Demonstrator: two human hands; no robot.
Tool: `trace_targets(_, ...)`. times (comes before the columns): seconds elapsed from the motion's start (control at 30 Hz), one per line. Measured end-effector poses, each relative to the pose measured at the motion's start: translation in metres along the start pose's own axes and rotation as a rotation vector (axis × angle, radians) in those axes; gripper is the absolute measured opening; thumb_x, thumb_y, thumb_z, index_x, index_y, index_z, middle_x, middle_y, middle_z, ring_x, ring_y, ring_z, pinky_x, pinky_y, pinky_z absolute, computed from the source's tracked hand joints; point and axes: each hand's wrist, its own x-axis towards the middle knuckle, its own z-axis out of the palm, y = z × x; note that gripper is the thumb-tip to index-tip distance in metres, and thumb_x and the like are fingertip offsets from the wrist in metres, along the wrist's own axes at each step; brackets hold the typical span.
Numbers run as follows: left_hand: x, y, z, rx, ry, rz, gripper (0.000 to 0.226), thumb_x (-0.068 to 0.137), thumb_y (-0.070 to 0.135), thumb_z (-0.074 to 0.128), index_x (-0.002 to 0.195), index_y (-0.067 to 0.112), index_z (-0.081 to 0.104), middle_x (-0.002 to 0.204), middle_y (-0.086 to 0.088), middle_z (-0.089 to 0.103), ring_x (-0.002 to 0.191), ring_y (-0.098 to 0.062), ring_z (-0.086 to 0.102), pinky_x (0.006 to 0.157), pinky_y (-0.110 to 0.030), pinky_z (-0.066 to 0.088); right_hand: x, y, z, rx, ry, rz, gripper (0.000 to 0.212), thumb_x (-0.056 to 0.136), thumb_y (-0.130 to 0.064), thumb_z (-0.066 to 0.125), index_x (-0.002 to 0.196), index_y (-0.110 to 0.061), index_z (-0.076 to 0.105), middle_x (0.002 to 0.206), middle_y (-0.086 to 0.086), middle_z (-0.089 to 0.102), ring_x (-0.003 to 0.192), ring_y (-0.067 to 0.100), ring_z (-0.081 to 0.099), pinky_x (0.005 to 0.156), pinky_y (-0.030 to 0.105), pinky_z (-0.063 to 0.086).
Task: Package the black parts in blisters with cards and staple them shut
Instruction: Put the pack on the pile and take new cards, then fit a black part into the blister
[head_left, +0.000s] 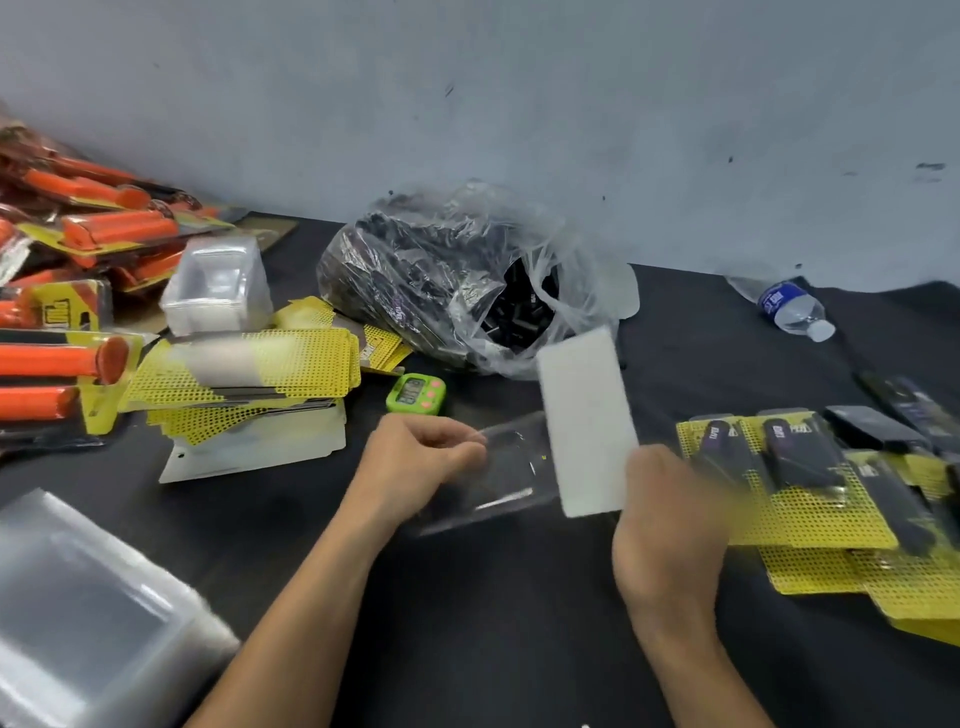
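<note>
My left hand (423, 457) pinches the left edge of a clear plastic blister (498, 473) just above the black table. Beside it, my right hand (670, 525) holds a card (587, 421) upright, its white back facing me and its lower edge at the blister's right side. Loose black parts fill a clear plastic bag (457, 280) behind the blister. Finished packs (810, 483) with black parts on yellow dotted cards lie at the right. A stack of yellow dotted cards (244, 369) sits at the left.
Orange-handled packaged tools (78, 249) are piled at the far left. Stacks of clear blisters stand at the lower left (88, 613) and behind the cards (218, 286). A green timer (415, 395) sits mid-table, a water bottle (789, 306) lies by the wall.
</note>
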Motion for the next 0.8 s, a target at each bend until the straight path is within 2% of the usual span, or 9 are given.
trace_targets(0.07, 0.003, 0.005, 0.000, 0.080, -0.123, 0.025, 0.025, 0.059, 0.051, 0.080, 0.082, 0.039, 0.083, 0.076, 0.009, 0.078, 0.066, -0.005, 0.071, 0.051, -0.028, 0.054, -0.004, 0.000, 0.001, 0.081, -0.161, 0.051, 0.041, 0.109, -0.032, 0.045, 0.069, -0.025, 0.052, 0.061, -0.004, 0.052, 0.056, 0.012, 0.043, 0.051, 0.026, 0.037)
trace_targets(0.13, 0.008, 0.005, -0.001, 0.105, -0.163, 0.032, 0.025, 0.059, 0.048, 0.083, 0.082, 0.038, 0.084, 0.080, 0.008, 0.079, 0.077, -0.007, 0.075, 0.072, -0.034, 0.061, -0.004, 0.003, 0.000, 0.121, -0.226, 0.108, 0.039, 0.109, -0.033, 0.046, 0.075, -0.017, 0.058, 0.070, 0.006, 0.059, 0.069, 0.032, 0.054, 0.057, 0.044, 0.048)
trace_targets(0.23, 0.010, 0.001, -0.004, 0.159, -0.221, 0.072, 0.020, 0.060, 0.044, 0.085, 0.079, 0.038, 0.084, 0.075, 0.008, 0.078, 0.067, -0.001, 0.068, 0.062, -0.024, 0.053, -0.006, 0.003, 0.003, 0.158, -0.287, 0.173, 0.017, 0.102, -0.025, 0.056, 0.089, -0.022, 0.066, 0.082, 0.000, 0.073, 0.077, 0.026, 0.069, 0.066, 0.056, 0.059)
trace_targets(0.27, 0.010, -0.001, -0.003, 0.177, -0.239, 0.084, 0.020, 0.059, 0.044, 0.084, 0.079, 0.038, 0.083, 0.074, 0.008, 0.078, 0.065, 0.000, 0.066, 0.061, -0.020, 0.049, -0.009, 0.002, 0.006, 0.164, -0.310, 0.201, 0.009, 0.096, -0.023, 0.060, 0.093, -0.029, 0.067, 0.086, -0.006, 0.076, 0.078, 0.019, 0.072, 0.065, 0.052, 0.061)
trace_targets(0.33, 0.009, -0.002, -0.004, 0.190, -0.257, 0.082, 0.022, 0.058, 0.043, 0.085, 0.080, 0.039, 0.083, 0.075, 0.009, 0.078, 0.068, -0.001, 0.069, 0.064, -0.020, 0.050, -0.015, 0.001, 0.015, 0.240, -0.341, 0.303, 0.022, 0.088, -0.019, 0.065, 0.099, -0.037, 0.070, 0.093, -0.012, 0.077, 0.083, 0.014, 0.074, 0.061, 0.042, 0.064)
trace_targets(0.5, 0.009, -0.002, -0.007, 0.006, -0.228, 0.071, 0.046, 0.063, 0.015, 0.096, 0.101, 0.038, 0.081, 0.101, 0.009, 0.080, 0.087, -0.012, 0.077, 0.076, -0.026, 0.061, -0.015, 0.007, 0.025, 0.418, -0.327, 0.481, 0.029, 0.095, 0.004, 0.063, 0.104, -0.021, 0.074, 0.096, -0.001, 0.079, 0.077, 0.026, 0.077, 0.055, 0.032, 0.062)
trace_targets(0.6, 0.008, 0.001, -0.007, -0.345, -0.209, -0.011, 0.044, 0.072, 0.018, 0.086, 0.114, 0.028, 0.079, 0.118, -0.004, 0.077, 0.093, -0.019, 0.077, 0.071, -0.026, 0.061, -0.012, 0.008, 0.026, 0.472, -0.196, 0.523, 0.027, 0.095, 0.008, 0.064, 0.104, -0.016, 0.072, 0.092, 0.002, 0.079, 0.072, 0.030, 0.077, 0.056, 0.032, 0.061)
trace_targets(0.7, 0.009, 0.002, -0.005, -0.787, -0.437, -0.099, 0.076, 0.073, 0.043, 0.088, 0.140, 0.018, 0.062, 0.140, -0.012, 0.065, 0.123, -0.025, 0.066, 0.095, -0.041, 0.058, -0.012, 0.004, 0.031, 0.566, -0.067, 0.581, 0.027, 0.097, 0.008, 0.061, 0.105, -0.016, 0.071, 0.091, 0.002, 0.078, 0.072, 0.030, 0.077, 0.056, 0.032, 0.061)
trace_targets(0.8, 0.001, 0.004, 0.003, -0.836, -0.693, 0.000, 0.105, 0.065, 0.034, 0.095, 0.155, 0.020, 0.043, 0.155, -0.014, 0.051, 0.141, -0.028, 0.050, 0.116, -0.053, 0.041, -0.017, -0.003, 0.036, 0.728, -0.039, 0.638, 0.029, 0.101, 0.006, 0.056, 0.111, -0.017, 0.071, 0.098, 0.006, 0.079, 0.078, 0.027, 0.078, 0.059, 0.032, 0.062)
